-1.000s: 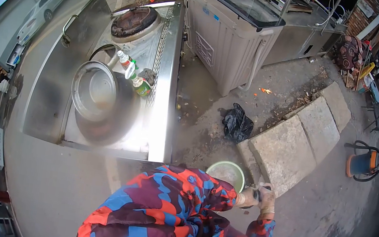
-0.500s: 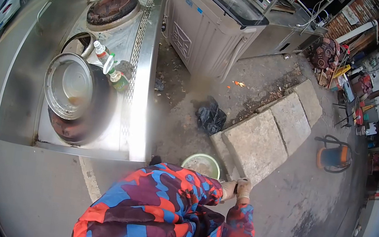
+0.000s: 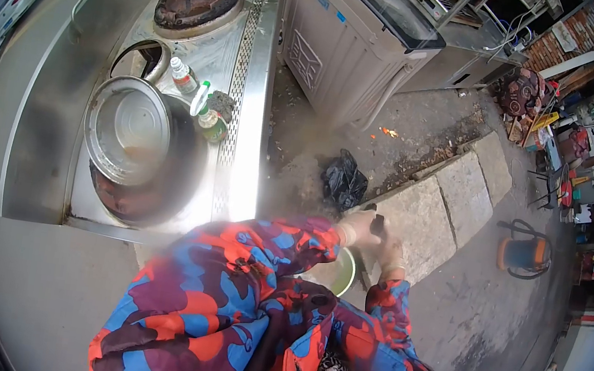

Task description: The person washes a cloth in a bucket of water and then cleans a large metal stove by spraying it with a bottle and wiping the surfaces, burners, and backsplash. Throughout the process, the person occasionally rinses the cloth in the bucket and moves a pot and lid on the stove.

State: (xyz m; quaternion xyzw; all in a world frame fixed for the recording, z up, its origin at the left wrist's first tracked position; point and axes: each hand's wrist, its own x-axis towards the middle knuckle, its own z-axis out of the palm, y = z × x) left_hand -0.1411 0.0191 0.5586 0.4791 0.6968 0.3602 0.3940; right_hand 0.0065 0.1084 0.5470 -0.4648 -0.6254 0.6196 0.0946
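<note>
My left hand (image 3: 356, 228) and my right hand (image 3: 391, 253) are close together over the concrete slabs. Both are closed around a small black object (image 3: 378, 226) between them, too small and blurred to name. Just below my hands stands a light green basin (image 3: 351, 275) with murky contents, partly hidden by my left sleeve. A black plastic bag (image 3: 344, 181) lies on the ground beyond my left hand.
At left stands a steel stove (image 3: 250, 141) with a metal basin (image 3: 128, 130), a spray bottle (image 3: 209, 118) and another bottle (image 3: 183, 76). Concrete slabs (image 3: 422, 214) lie ahead. A grey washing machine (image 3: 338, 55) stands behind. An orange and black machine (image 3: 521, 252) sits at right.
My hands have moved up and slightly left, away from the body, and the black object shows more clearly. My left sleeve now covers more of the green basin. The view has shifted slightly.
</note>
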